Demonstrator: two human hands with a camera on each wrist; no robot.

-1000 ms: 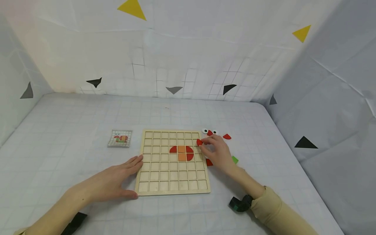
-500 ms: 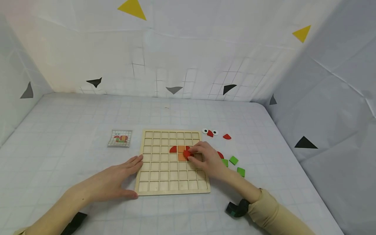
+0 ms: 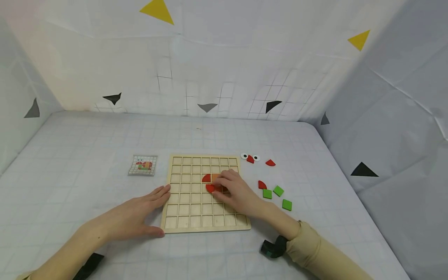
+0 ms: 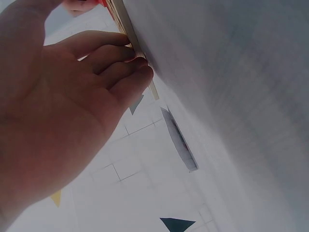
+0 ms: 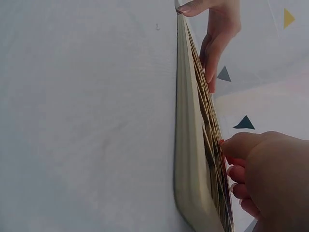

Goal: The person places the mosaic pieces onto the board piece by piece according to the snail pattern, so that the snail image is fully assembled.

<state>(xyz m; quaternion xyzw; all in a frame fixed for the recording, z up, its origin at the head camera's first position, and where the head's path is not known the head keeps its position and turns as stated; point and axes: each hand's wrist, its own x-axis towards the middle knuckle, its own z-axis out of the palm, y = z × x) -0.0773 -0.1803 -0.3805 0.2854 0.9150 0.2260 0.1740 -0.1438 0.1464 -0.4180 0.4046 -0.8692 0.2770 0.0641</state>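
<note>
A square wooden grid board lies flat on the table. My left hand rests against its left edge, fingers straight and thumb at the near corner; the left wrist view shows the fingertips touching the board's side. Above the middle cells, my right hand pinches a red quarter-round piece between thumb and fingers. Just behind that piece, another red quarter-round tile lies in a cell. An orange square tile beside it is partly covered by my right fingers, which also hide the pieces farther right.
A small picture card with a coloured grid pattern lies left of the board. To the right are several green squares, loose red quarter-rounds and two eye discs. White cloth walls enclose the table's back and sides.
My right hand has carried the red piece leftward from the board's right edge to its middle cells. The loose pieces at right have come into view. My left hand has stayed put.
</note>
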